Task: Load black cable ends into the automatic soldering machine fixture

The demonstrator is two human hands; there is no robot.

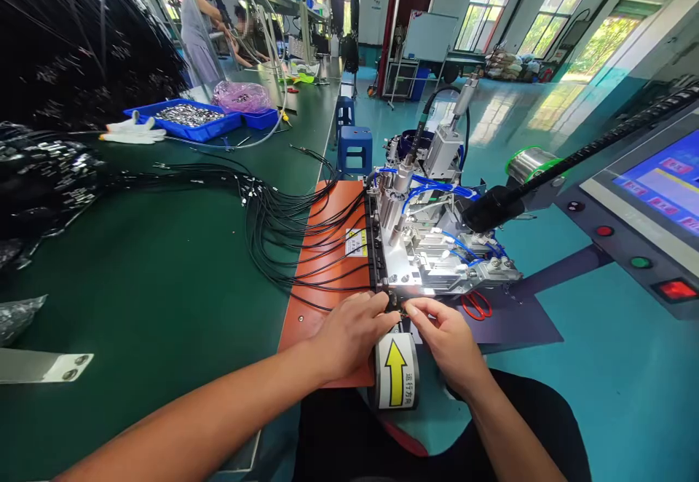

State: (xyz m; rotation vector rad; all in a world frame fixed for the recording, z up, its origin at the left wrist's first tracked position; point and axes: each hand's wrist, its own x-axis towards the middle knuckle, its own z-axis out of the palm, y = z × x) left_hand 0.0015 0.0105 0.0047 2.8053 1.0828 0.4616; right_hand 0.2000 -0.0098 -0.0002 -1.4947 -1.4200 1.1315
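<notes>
At the near end of the machine, both my hands come together. My left hand has its fingers closed by the black cable track; what they press on is mostly hidden. Opposite it, my right hand pinches what look like thin wires, very small, between thumb and fingertips. Several black cables run from the green table over an orange board into the track. Just below my hands is a roller-shaped part with a yellow arrow label.
Red-handled scissors lie right of my right hand. A control screen panel and a solder spool stand at right. On the green table are a blue tray of small metal parts, white gloves and cable bundles. People work farther back.
</notes>
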